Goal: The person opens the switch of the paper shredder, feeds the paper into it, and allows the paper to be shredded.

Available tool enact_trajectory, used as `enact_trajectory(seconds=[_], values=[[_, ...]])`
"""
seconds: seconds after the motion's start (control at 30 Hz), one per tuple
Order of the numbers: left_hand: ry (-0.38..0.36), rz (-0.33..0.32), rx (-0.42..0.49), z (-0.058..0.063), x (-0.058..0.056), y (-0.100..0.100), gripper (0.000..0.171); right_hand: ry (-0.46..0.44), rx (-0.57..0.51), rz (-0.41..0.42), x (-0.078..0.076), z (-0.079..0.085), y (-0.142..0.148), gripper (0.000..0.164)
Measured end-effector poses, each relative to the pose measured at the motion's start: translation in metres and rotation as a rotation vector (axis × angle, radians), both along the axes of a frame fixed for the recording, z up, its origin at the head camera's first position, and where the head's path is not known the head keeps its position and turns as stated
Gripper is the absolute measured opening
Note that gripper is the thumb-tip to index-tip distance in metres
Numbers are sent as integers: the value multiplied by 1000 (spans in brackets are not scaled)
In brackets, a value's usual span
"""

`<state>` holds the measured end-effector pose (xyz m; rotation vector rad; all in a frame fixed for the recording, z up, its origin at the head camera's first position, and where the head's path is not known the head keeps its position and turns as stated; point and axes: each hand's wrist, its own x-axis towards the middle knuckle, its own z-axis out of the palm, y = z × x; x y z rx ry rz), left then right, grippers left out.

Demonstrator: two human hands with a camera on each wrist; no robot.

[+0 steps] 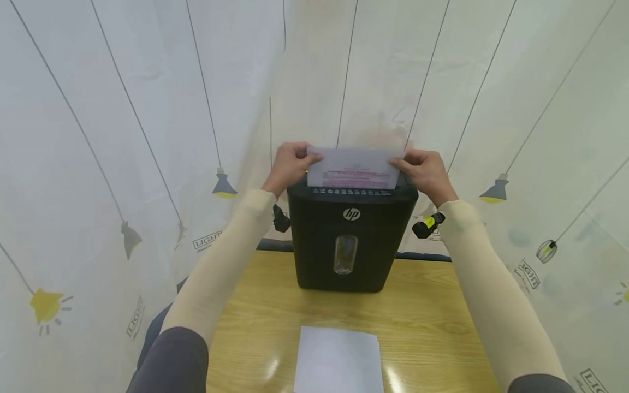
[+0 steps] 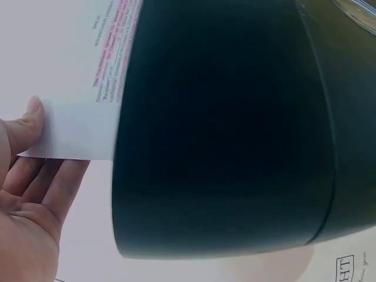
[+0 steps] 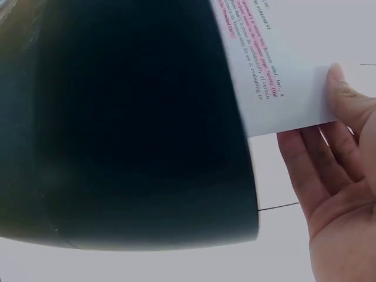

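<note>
Pinching paper [image 1: 356,162], left hand [image 1: 291,165] and right hand [image 1: 426,171], lower edge hidden, apparently inside shredder [image 1: 319,240]

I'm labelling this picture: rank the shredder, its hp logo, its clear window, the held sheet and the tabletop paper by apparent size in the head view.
1. Shredder
2. Tabletop paper and held sheet, unranked: the paper shows larger but sits nearer the camera and is cut off
3. Clear window
4. hp logo

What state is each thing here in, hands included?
Shredder: upright on the table; whether running, can't tell.
Printed sheet: upright, lower end hidden at the shredder's top.
Left hand: pinching the sheet's left edge.
Right hand: pinching the sheet's right edge.
White paper: lying flat on the table.
</note>
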<state>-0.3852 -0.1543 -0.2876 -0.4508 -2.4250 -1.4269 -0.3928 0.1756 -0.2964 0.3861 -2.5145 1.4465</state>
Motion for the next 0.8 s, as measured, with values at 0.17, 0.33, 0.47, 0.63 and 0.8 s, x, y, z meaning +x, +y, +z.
enact_trajectory(seconds=[0.17,0.33,0.47,0.63,0.8], values=[[-25,18,-32,-4,1,-2,17,-9,36,13,1,-5,0,52],[-66,-13,-52,-4,1,-6,21,-30,121,39,5,-3,2,56],[-89,-34,-80,-2,2,-7,27,-62,175,68,6,1,4,63],[-128,-54,-93,0,4,-8,38,-67,216,114,7,4,3,65],[-148,-71,-123,3,7,-10,52,-64,256,145,12,7,2,70]])
